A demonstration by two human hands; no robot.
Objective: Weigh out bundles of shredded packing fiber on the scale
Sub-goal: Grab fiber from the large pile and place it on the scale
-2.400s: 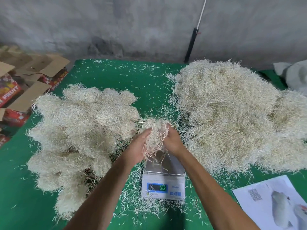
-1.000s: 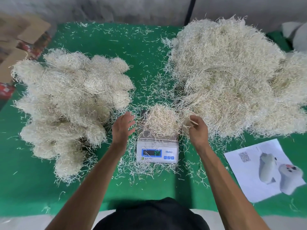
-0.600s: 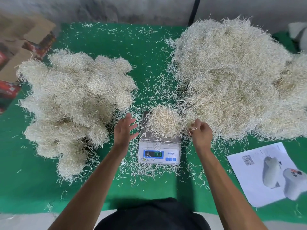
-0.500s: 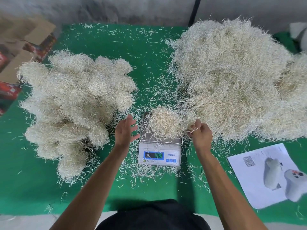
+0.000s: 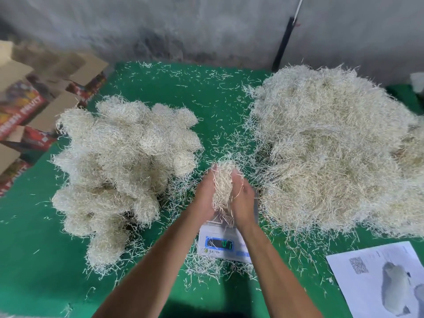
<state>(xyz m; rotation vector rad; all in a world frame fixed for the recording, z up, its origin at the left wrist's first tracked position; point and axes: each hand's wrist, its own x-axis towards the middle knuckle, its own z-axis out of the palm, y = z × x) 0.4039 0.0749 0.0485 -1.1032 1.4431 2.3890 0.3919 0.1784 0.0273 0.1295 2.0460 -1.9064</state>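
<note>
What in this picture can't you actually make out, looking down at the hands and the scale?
1. Scale platform: head view, hidden by both hands and the fiber bundle they hold.
2. Scale display: blurred, digits unreadable.
3. Left hand and right hand palms: turned inward, fiber covers them.
4. Printed sheet: cut off by the right and bottom edges, text too small.
5. Cardboard boxes: cut off at left, blurred.

Both forearms are seen bare from the bottom edge up to the wrists, with no sleeves, gloves, watch or bands worn on them. The left hand (image 5: 205, 198) and the right hand (image 5: 243, 200) are uncovered as well. A strip of dark clothing is glimpsed at the bottom edge between the arms.
</note>
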